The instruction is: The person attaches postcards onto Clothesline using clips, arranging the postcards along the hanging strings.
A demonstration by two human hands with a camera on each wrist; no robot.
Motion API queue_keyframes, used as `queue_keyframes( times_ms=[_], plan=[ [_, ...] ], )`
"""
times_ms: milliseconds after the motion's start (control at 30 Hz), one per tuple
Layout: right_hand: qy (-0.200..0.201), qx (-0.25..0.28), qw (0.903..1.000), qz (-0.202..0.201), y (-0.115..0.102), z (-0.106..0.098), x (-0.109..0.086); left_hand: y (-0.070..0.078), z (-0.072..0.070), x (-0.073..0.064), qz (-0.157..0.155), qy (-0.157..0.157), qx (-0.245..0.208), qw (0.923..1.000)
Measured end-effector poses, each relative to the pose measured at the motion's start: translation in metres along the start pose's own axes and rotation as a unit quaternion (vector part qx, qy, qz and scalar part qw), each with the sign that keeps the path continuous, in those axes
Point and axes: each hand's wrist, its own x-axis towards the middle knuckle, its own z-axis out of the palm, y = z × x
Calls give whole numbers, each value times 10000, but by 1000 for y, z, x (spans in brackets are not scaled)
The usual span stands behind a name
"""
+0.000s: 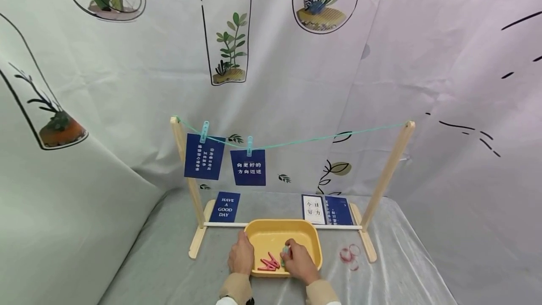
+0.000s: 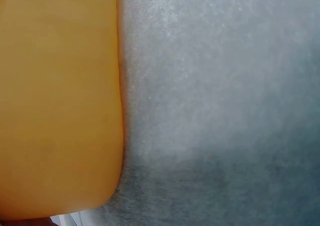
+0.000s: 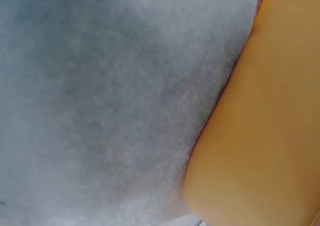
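Note:
A yellow tray (image 1: 281, 226) sits on the grey cloth in the head view. At its left rim, my left hand (image 1: 241, 255) grips the side. My right hand (image 1: 299, 261) reaches inside and pinches a light teal clothespin (image 1: 285, 250), partly hidden by the fingers. Several pink clothespins (image 1: 269, 262) lie between the hands on the tray floor. Only the tray's outer wall (image 2: 60, 100) and cloth fill the left wrist view; the right wrist view likewise has the yellow wall (image 3: 260, 136), with the fingers out of sight.
Behind the tray, a teal line (image 1: 305, 141) spans two wooden posts; two blue cards (image 1: 205, 156) hang from it by teal clothespins. A blue card (image 1: 225, 207), a white-faced card (image 1: 314, 209) and another blue card (image 1: 338, 211) lie behind the white rod (image 1: 224, 224). Pinkish rings (image 1: 348, 254) lie right.

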Motion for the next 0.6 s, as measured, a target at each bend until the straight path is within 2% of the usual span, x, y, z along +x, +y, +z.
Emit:
queue_keyframes(
  times_ms=[200, 300, 367, 467, 533, 600],
  plan=[
    [519, 326, 9981, -114, 1, 1, -1, 0, -1, 1, -142, -69, 63, 9999],
    [815, 857, 9929, -151, 2, -1, -2, 0, -1, 2, -156, -75, 94, 9998],
    [1180, 1385, 9833, -59, 2, -4, -1, 0, 0, 2, -110, -80, 118, 9998],
    [1849, 2055, 9610, 112, 5, -7, -1, 0, 0, 2, 46, -79, 112, 9999],
    [2144, 2209, 9513, 189, 6, -8, -1, 0, -1, 1, 143, -60, 87, 9998],
    [2251, 2217, 9486, 193, 7, -8, -3, -1, -2, 0, 228, -34, 81, 9997]
  ],
)
